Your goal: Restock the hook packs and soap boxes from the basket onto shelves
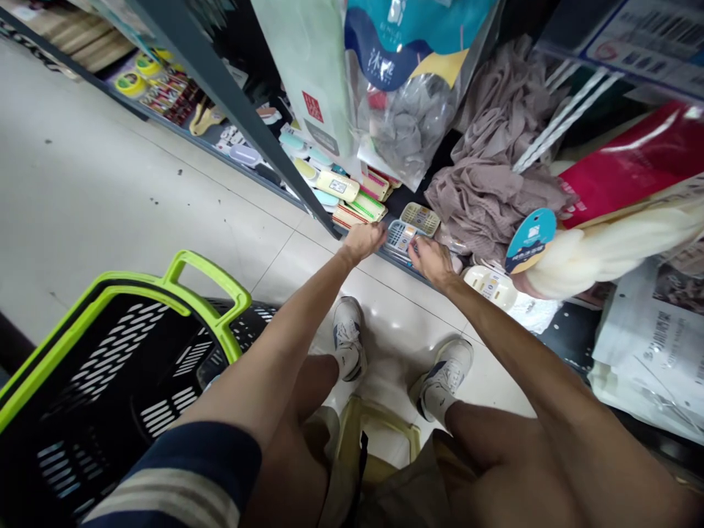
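A small blue-grey slotted soap dish (400, 236) with a paper label sits at the front of the bottom shelf, between my two hands. Curled fingers of my left hand (366, 240) meet its left end; the fingertips are partly hidden. At its right end, my right hand (432, 258) is closed on the edge with thumb and fingers. Just behind lies a beige slotted soap dish (421, 218). Striped combs in packs (367, 208) and a pale yellow labelled brush (337, 186) lie left of the dishes. A cream soap dish (490, 286) rests to the right.
A black basket with a lime-green rim (206, 312) stands on the floor at left. The grey shelf post (247, 121) slants down beside my left hand. Bagged goods (407, 95) and mauve cloth (489, 176) hang over the shelf. A yellowish stool (377, 411) is beneath me.
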Available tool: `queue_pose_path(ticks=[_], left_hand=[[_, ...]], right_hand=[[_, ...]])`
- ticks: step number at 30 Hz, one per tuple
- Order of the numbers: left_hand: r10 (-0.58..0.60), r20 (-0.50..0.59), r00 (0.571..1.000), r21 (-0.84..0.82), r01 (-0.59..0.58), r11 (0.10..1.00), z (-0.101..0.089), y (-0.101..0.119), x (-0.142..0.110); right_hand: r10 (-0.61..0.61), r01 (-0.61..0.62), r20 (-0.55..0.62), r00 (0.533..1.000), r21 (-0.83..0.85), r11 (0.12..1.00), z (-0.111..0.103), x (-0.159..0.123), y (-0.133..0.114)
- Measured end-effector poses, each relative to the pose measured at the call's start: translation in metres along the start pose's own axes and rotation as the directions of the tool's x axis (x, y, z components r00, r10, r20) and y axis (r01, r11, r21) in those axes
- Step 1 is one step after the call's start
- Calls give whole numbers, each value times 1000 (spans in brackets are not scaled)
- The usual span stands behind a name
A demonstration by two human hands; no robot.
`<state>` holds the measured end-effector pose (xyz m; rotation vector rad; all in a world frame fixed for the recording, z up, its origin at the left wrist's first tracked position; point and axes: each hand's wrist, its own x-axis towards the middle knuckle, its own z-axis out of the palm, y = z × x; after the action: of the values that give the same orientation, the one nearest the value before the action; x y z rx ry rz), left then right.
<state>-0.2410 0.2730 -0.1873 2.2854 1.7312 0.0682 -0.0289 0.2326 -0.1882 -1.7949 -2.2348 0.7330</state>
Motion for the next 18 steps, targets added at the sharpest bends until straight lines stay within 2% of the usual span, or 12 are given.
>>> queue_pose_path(ticks=[2, 4, 7, 9, 13, 18], left_hand=[[195, 177, 965, 151, -222, 963, -2, -4, -10], [264, 276, 924, 197, -323, 926, 1, -5, -17], [242, 283, 928, 210, -307, 928, 9, -2, -18], [235, 277, 932, 194, -294, 936, 16, 0, -15], [234, 263, 936, 161, -281, 946, 30, 2, -9], [233, 256, 938, 161, -279, 947, 39, 3, -7]], right_hand=[[-108, 115, 63, 992, -116, 987, 8, -11, -1], [-95, 120, 136, 986, -189, 975, 20, -21, -1], [-21, 66, 195, 981, -227, 972, 38, -32, -1], [20, 26, 194, 981, -233, 972, 45, -35, 0], [117, -93, 148, 982, -162, 982, 50, -34, 2], [176, -172, 71, 982, -55, 984, 55, -28, 7]])
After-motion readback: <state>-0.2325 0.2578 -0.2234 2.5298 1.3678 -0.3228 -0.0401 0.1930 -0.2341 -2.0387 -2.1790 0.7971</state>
